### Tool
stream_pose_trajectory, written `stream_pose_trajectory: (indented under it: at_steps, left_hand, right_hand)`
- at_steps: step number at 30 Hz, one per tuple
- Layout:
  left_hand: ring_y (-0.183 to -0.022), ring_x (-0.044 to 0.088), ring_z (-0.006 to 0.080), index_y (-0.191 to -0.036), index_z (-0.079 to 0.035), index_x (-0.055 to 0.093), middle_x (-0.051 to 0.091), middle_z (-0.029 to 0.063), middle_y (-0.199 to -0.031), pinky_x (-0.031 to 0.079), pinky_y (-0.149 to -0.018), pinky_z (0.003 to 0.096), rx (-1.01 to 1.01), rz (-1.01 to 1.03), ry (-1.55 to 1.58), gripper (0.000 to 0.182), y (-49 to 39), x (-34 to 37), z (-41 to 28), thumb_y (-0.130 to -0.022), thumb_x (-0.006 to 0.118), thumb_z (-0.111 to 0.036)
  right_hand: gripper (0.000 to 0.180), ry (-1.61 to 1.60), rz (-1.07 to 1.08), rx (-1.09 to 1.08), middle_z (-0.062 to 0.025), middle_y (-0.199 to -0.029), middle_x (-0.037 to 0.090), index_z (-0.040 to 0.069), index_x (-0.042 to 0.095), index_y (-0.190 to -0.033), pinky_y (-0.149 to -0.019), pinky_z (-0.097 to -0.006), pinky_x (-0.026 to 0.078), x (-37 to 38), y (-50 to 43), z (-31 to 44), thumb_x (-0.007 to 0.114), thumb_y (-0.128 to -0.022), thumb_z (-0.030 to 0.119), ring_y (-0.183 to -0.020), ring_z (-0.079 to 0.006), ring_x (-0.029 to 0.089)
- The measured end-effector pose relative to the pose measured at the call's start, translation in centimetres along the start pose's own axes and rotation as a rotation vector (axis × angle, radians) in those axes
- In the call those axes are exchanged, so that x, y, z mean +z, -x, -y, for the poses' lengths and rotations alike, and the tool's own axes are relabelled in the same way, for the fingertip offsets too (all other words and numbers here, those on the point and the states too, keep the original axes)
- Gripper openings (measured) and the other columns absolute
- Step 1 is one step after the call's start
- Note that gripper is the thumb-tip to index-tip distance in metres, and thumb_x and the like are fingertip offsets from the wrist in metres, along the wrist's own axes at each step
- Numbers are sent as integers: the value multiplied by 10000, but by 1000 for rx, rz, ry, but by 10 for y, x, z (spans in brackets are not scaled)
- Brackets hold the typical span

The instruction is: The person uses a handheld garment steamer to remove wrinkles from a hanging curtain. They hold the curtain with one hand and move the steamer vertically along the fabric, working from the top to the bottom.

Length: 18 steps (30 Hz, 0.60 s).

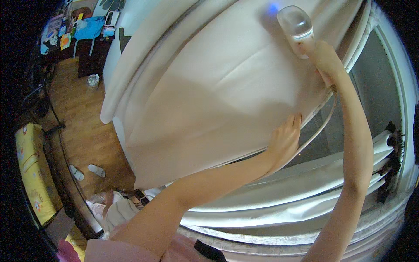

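A broad cream curtain fills the middle of the view, with long folds along its left side. My right hand grips a handheld garment steamer with a clear water tank, held against or just off the cloth near the top; which of the two I cannot tell. A blue light glows beside its tank. From the handle a pale cord curves down past my left wrist. My left hand holds the curtain by its right edge, its fingertips partly hidden.
Behind the curtain's edge is a dark window pane, with more white curtain folds below. A cluttered desk, waste bin, slippers and a yellow patterned cushion lie to the left.
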<state>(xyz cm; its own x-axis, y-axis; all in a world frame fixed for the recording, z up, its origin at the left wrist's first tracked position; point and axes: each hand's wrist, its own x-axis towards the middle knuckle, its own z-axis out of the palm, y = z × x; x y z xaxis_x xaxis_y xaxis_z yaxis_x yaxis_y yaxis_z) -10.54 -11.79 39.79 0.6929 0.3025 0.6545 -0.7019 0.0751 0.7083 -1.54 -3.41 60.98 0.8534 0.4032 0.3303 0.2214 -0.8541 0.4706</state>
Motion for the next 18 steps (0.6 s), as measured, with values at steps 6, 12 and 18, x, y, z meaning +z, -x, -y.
stream_pose_trajectory:
  at_steps: [6,12,18]
  left_hand:
    - [-798,579,320,-1246,-57,509,505,166,-951,519,-657,407,130,-177,-91,520,21,-5,18,-742,617,16]
    - [-820,588,317,-1267,-75,493,493,169,-965,531,-679,405,14,-59,-154,545,39,-2,30,-742,610,10]
    - [-867,604,333,-1263,-28,474,497,164,-971,541,-673,418,-26,-73,-189,532,57,-5,39,-752,621,-28]
  right_hand:
    - [548,-4,11,-105,-113,-608,555,-78,605,-796,-435,-358,436,23,1,1,602,-859,466,-485,-207,556]
    - [549,55,36,-90,-276,-747,652,-45,687,-866,-753,-459,526,41,13,8,580,-851,494,-805,-401,674]
    - [515,53,129,-44,-251,-705,652,-40,689,-842,-742,-450,527,58,17,14,559,-860,458,-746,-397,678]
